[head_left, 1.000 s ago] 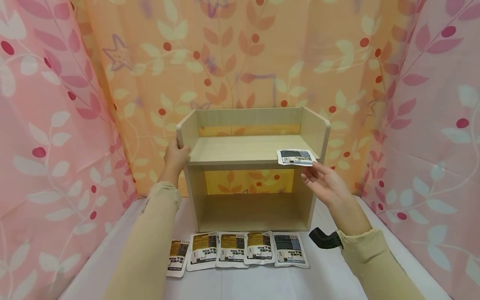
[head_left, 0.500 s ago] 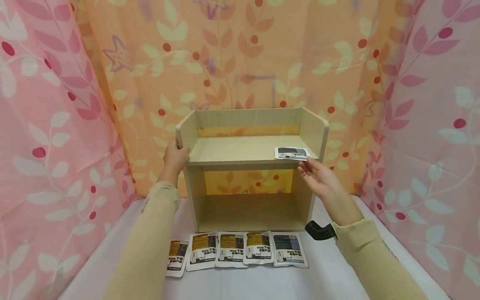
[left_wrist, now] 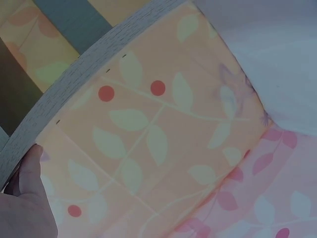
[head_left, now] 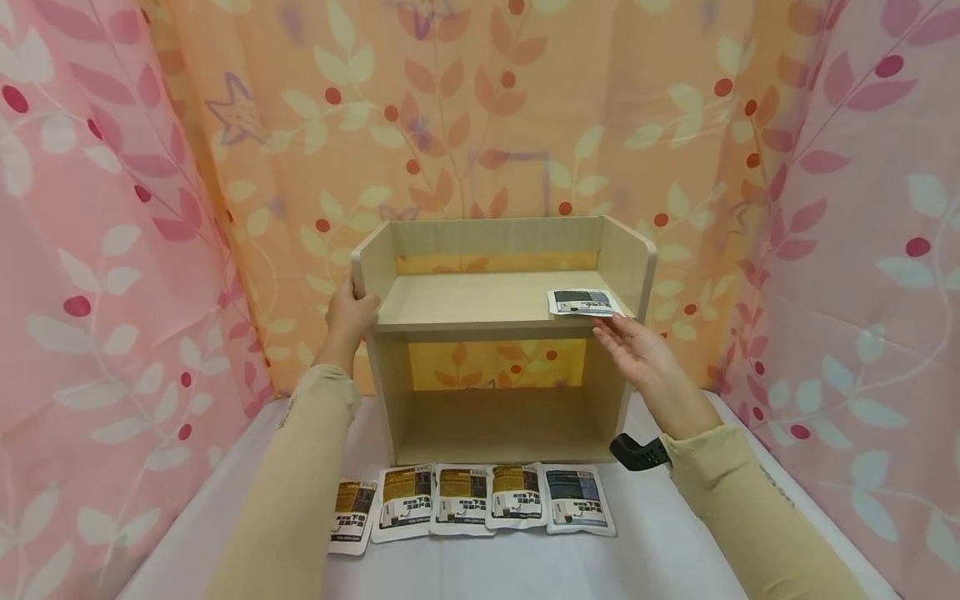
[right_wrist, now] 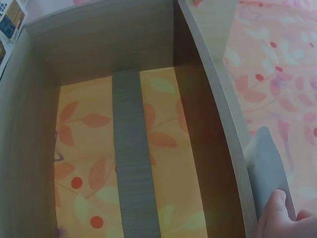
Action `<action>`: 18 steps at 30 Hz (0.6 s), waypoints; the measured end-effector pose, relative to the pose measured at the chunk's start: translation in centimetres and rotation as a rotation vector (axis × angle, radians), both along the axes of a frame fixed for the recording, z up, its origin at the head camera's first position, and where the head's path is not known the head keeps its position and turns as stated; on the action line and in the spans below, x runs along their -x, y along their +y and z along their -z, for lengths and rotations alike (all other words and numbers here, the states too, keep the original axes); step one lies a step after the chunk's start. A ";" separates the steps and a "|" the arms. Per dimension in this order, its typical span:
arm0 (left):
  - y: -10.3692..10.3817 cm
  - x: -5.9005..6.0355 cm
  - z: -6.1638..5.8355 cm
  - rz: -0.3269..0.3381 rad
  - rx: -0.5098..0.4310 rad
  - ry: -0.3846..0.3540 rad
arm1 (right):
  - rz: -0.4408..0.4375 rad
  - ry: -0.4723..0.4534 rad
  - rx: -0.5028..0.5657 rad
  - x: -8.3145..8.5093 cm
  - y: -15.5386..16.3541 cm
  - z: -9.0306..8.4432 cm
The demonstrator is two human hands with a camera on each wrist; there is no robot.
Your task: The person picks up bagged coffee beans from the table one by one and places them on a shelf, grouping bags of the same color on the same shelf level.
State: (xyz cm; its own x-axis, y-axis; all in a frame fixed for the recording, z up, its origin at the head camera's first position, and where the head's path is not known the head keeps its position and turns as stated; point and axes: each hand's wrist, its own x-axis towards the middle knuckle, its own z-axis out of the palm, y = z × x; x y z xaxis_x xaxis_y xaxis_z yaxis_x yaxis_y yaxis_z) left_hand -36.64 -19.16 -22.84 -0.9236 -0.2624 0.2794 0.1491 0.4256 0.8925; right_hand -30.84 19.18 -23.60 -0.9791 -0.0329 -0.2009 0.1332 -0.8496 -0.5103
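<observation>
A: Nearest row, please.

B: Five flat sachets [head_left: 471,502] laid side by side on the white tabletop [head_left: 660,550], just in front of the wooden shelf unit [head_left: 501,333]. Four carry yellow-brown labels; the rightmost one [head_left: 577,498] is dark blue. The leftmost is partly hidden by the left sleeve [head_left: 292,492].

A: Next item back.

B: Right forearm, beige sleeve, with a black strap [head_left: 639,452] at the wrist. Beyond it the right hand [head_left: 636,350], palm up, fingers extended and only slightly bent. Its fingertips [head_left: 603,323] meet the front edge of a blue-labelled sachet [head_left: 583,302]. In the right wrist view the fingertips [right_wrist: 273,213] press against the pale edge of that sachet [right_wrist: 267,168]; no curl round it is visible.

A: Location of that sachet?

B: Lying flat on the upper shelf board, at the right end, just beside the right side panel, its near edge at the board's front lip.

A: Left side.

B: Left hand [head_left: 351,315] grips the left side panel of the unit at upper-shelf height, fingers round the outside. The left wrist view shows the thumb [left_wrist: 30,168] against the panel's curved edge [left_wrist: 84,74].

A: Shelf unit itself.

B: Light wood, two tiers, open back. The lower compartment holds nothing visible.

A: Farthest.

B: Orange leaf-and-berry curtain [head_left: 480,117] behind, and pink curtains of the same pattern [head_left: 90,250] at both sides.
</observation>
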 end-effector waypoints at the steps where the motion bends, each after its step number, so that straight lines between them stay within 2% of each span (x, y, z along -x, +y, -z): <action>1: -0.1 0.0 0.0 -0.002 -0.001 0.003 | 0.003 -0.004 0.002 0.1 0.0 0.0; 4: -0.3 -0.1 -0.1 -0.007 -0.009 -0.003 | 0.005 -0.016 -0.002 0.3 -0.2 0.1; 9: -0.2 -0.2 0.1 0.008 -0.015 -0.034 | 0.012 -0.050 -0.072 0.7 -0.4 0.6; 18: 0.0 -0.1 -0.2 0.008 0.012 -0.007 | 0.061 -0.050 -0.160 1.6 -0.4 0.5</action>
